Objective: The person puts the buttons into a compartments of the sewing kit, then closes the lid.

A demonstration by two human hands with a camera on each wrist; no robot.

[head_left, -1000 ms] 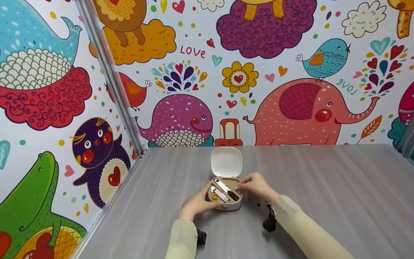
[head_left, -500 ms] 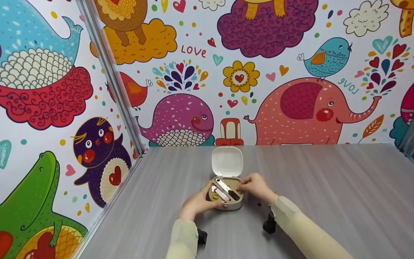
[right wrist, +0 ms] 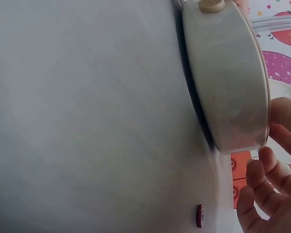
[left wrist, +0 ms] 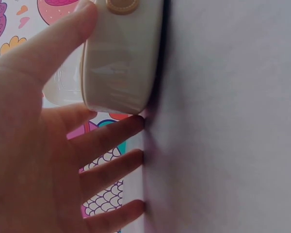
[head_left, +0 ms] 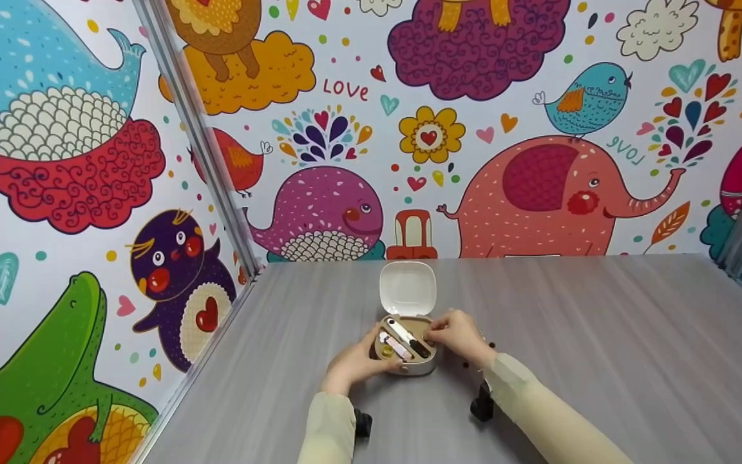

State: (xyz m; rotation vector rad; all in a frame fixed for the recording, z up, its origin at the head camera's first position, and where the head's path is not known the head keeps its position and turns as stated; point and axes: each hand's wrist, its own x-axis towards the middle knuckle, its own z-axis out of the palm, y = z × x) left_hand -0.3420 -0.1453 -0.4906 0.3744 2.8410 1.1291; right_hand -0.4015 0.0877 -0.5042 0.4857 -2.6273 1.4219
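A small cream box [head_left: 417, 368] stands on the table with its white lid [head_left: 408, 288] raised at the back. My left hand [head_left: 351, 364] grips its left side, thumb at the front and index finger [left wrist: 77, 115] along the side wall. Inside, a white-and-black slim tool [head_left: 407, 336] lies slanted in the middle compartment. Left of it are a pink-and-white item [head_left: 395, 346] and a yellow round piece [head_left: 386, 351]. My right hand [head_left: 461, 335] reaches over the right rim, thumb and index fingertips together in the right compartment. I cannot tell whether they hold something.
A dark red button [right wrist: 200, 216] stands out on the grey table [head_left: 577, 348] right of the box, under my right hand. Behind the table rises a wall [head_left: 513, 116] printed with cartoon animals; another printed panel [head_left: 87, 251] borders the left.
Both hands and the box keep nearly the same place. The right fingertips have shifted slightly within the right compartment, and the right wrist has moved a little. The head view has tilted slightly.
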